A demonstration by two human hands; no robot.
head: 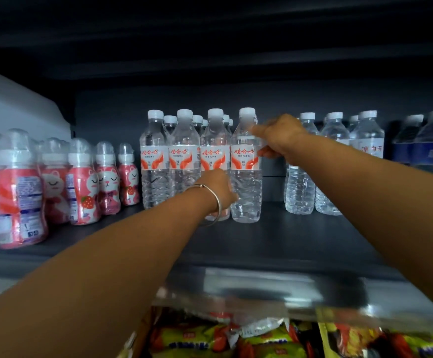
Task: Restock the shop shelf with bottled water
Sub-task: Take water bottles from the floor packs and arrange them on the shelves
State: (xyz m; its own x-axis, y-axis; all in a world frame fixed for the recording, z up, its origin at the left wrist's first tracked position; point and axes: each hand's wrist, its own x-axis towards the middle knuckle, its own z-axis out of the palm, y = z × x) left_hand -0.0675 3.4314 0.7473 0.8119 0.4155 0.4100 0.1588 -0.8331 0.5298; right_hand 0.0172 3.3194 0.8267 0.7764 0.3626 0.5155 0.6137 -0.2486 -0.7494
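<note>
Several clear water bottles with white caps and red-orange labels stand in rows on the dark shelf [300, 236]. My left hand [218, 188], a metal bangle on its wrist, wraps round the lower body of the third front-row bottle [215, 140]. My right hand [278, 138] holds the fourth front-row bottle [246, 177] at the right end of the row. Its thumb lies on the bottle's shoulder and its fingers curl beside the label. Both bottles stand upright on the shelf.
Pink cat-printed drink bottles [86, 182] fill the shelf's left part. More clear water bottles [334, 151] and blue-labelled ones [427, 148] stand to the right, across a bare gap. Snack packets [210, 339] lie below the shiny shelf edge [274, 290].
</note>
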